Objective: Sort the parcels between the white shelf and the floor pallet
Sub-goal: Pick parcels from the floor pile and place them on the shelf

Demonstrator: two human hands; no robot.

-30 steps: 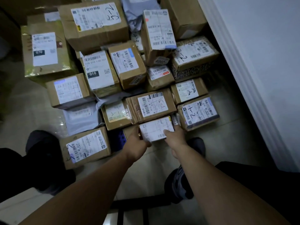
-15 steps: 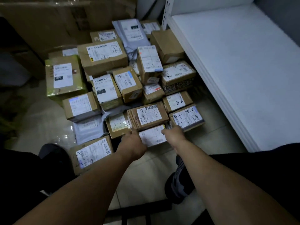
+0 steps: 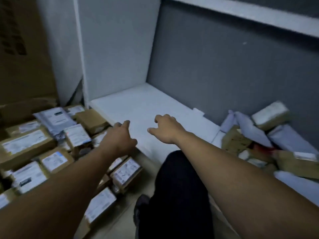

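My left hand [image 3: 120,137] hovers at the front left edge of the white shelf board [image 3: 146,104], fingers loosely extended and holding nothing. My right hand [image 3: 165,128] hangs over the board's middle with relaxed, slightly curled fingers, also holding nothing. Several brown labelled parcels [image 3: 25,144] and a grey mailer bag [image 3: 55,118] lie packed together on the floor to the left. One labelled box [image 3: 101,204] lies nearest me, under my left forearm. More parcels and grey bags [image 3: 248,130] are heaped on the shelf at the right. The frame is blurred.
A tall cardboard carton [image 3: 22,49] stands at the back left beside the shelf's white upright [image 3: 79,49]. An upper shelf board [image 3: 241,12] crosses the top right. My leg in dark trousers [image 3: 176,187] is bent between the floor pile and the shelf.
Both hands let go of the small labelled parcel on the floor and rose up and right over the shelf board. My view swung from the floor pile toward the shelf.
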